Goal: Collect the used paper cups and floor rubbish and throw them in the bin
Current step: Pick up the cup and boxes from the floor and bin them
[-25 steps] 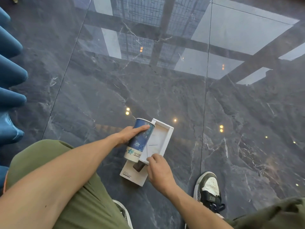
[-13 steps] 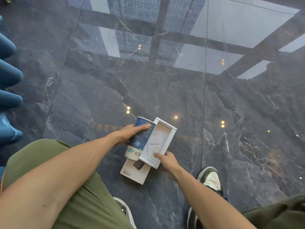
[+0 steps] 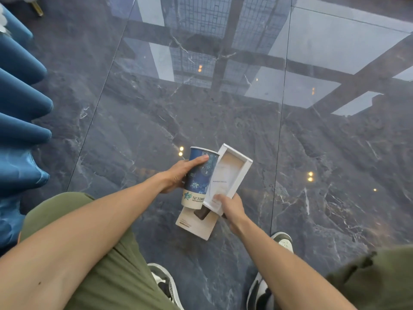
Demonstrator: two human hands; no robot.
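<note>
My left hand [image 3: 178, 173] is wrapped around a tall blue paper cup [image 3: 199, 177] with a cream base, held low over the floor. My right hand [image 3: 230, 206] grips the near end of an open white box tray [image 3: 228, 175], which tilts up beside the cup. Under both lies a flat white box lid [image 3: 196, 227] on the dark marble floor, with a small dark brown piece [image 3: 201, 213] on top of it. No bin is in view.
Blue pleated upholstery [image 3: 20, 121] lines the left edge. My two shoes [image 3: 281, 242] stand on the glossy floor close to the lid, and my green-trousered knees fill the bottom corners. A gold-coloured furniture foot [image 3: 36, 8] shows at top left.
My right hand has closed on the near end of the white tray and lifted it slightly. The left hand keeps its hold on the cup.
</note>
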